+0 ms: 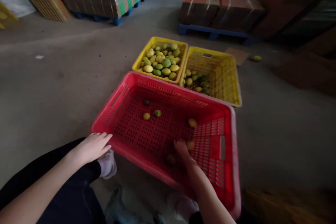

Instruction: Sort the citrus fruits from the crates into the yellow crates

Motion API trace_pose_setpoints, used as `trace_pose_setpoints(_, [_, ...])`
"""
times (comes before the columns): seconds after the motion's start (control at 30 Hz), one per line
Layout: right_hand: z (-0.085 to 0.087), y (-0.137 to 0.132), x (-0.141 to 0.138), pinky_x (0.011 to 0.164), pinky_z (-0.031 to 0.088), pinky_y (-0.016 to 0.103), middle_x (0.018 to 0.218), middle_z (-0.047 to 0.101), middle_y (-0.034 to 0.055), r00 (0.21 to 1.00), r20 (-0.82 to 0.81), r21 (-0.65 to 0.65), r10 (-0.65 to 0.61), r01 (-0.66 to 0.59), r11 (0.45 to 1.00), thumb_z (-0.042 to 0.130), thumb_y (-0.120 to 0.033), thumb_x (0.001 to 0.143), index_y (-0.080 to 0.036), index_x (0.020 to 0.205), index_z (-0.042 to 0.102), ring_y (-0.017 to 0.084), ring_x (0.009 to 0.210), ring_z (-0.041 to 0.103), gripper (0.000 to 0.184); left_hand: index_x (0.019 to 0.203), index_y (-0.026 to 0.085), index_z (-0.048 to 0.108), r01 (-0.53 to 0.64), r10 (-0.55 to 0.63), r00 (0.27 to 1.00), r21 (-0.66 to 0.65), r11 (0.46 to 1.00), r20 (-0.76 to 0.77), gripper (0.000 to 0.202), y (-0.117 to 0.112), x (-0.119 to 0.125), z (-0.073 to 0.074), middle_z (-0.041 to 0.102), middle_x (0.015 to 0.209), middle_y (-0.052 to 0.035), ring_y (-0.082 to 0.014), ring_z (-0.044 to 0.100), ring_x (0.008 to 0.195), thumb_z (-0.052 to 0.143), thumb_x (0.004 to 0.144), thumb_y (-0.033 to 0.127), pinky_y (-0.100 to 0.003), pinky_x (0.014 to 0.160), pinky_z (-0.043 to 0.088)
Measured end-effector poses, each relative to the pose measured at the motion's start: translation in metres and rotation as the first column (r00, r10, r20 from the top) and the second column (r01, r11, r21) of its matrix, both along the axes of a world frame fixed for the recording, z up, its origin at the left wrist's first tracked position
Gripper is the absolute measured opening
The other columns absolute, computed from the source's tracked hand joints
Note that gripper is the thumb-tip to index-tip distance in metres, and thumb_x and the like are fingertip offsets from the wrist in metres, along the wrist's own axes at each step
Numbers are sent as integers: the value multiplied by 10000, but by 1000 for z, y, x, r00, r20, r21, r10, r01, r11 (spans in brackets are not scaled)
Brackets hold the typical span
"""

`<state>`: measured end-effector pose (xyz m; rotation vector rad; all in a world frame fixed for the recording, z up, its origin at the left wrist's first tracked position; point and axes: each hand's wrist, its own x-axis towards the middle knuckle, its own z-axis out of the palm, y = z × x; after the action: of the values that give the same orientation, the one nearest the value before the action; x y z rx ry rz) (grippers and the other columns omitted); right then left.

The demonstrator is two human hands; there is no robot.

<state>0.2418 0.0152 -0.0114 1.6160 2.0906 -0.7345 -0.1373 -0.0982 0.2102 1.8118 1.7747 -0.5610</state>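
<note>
A large red plastic crate [168,82] stands in front of me, tilted slightly toward me. My left hand [96,145] grips its near left rim, fingers hooked over the edge. Deep inside the crate is my right hand [181,147], its fingers apart and reaching toward the bottom, with a lemon [190,144] just to their right. Another lemon [193,123] rests farther up the right side. A yellow lemon [146,116] and a greenish one [157,113] lie on the crate floor, and a dim one [170,159] is near my right wrist.
Behind the red crate stand a yellow crate [136,63] full of green and yellow lemons and a second yellow crate [225,77] partly filled. Boxes [223,7] sit on a blue pallet farther back. A stray lemon [257,58] lies on the floor by some cardboard [237,56].
</note>
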Motion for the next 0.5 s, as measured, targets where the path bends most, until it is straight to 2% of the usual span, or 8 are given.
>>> trace_pose_setpoints(0.1, [10, 5, -11, 875, 492, 492, 955, 733, 182, 999, -35, -26, -17, 17, 1000, 679, -212, 781, -235, 956, 688, 373, 1034, 675, 176, 1338, 111, 601, 14, -18, 997, 51, 999, 73, 472, 10, 6, 3, 657, 1278, -203, -354, 625, 1168, 420, 945, 299, -486, 1040, 421])
trace_pose_setpoints(0.17, [29, 12, -24, 802, 509, 455, 949, 727, 184, 998, -53, -44, -44, 41, 998, 684, -307, 787, -208, 945, 679, 364, 963, 693, 186, 1322, 124, 608, 4, -28, 985, 139, 990, 168, 448, 16, 14, 9, 657, 1279, -190, -341, 612, 1184, 425, 955, 305, -500, 1091, 371])
trace_pose_setpoints(0.23, [62, 19, -41, 755, 508, 427, 948, 723, 192, 994, -91, -49, -62, 58, 997, 675, -429, 796, -187, 944, 666, 350, 914, 696, 284, 1334, 132, 591, -57, -19, 944, 220, 974, 329, 447, 21, 29, 15, 629, 1324, -179, -335, 570, 1242, 462, 952, 325, -522, 1160, 273])
trace_pose_setpoints(0.3, [111, 22, -60, 729, 502, 382, 882, 727, 128, 980, -197, -53, -39, 29, 998, 686, -540, 766, -219, 912, 650, 296, 841, 689, 355, 1370, 155, 551, -224, 55, 819, 230, 947, 571, 485, 23, 51, 23, 557, 1417, -167, -328, 479, 1343, 512, 938, 374, -516, 1202, 201])
trace_pose_setpoints(0.33, [141, 20, -69, 702, 495, 371, 823, 720, 99, 937, -342, -89, -68, 40, 995, 698, -549, 753, -221, 894, 645, 274, 784, 677, 361, 1384, 179, 528, -347, 124, 692, 177, 921, 711, 505, 23, 63, 27, 509, 1467, -156, -318, 427, 1388, 523, 935, 409, -503, 1204, 215])
trace_pose_setpoints(0.4, [204, 12, -82, 628, 483, 341, 747, 697, 39, 766, -624, -176, -155, 56, 983, 725, -569, 714, -223, 908, 631, 228, 690, 636, 407, 1379, 227, 501, -561, 299, 260, -108, 821, 918, 502, 23, 85, 33, 433, 1526, -133, -301, 370, 1430, 485, 946, 479, -492, 1156, 335])
trace_pose_setpoints(0.47, [263, -1, -89, 574, 468, 310, 771, 701, 22, 591, -789, -188, -170, 32, 982, 693, -568, 747, -236, 943, 627, 196, 659, 604, 391, 1318, 234, 519, -547, 448, -254, -510, 665, 857, 462, 23, 101, 39, 463, 1492, -132, -315, 443, 1376, 416, 962, 510, -521, 1038, 470])
trace_pose_setpoints(0.5, [286, -8, -89, 564, 463, 302, 767, 701, 15, 542, -829, -152, -140, 24, 988, 669, -556, 778, -243, 954, 629, 185, 644, 595, 362, 1273, 218, 541, -466, 496, -451, -670, 578, 742, 443, 24, 105, 42, 519, 1430, -141, -321, 514, 1306, 401, 965, 504, -530, 975, 515])
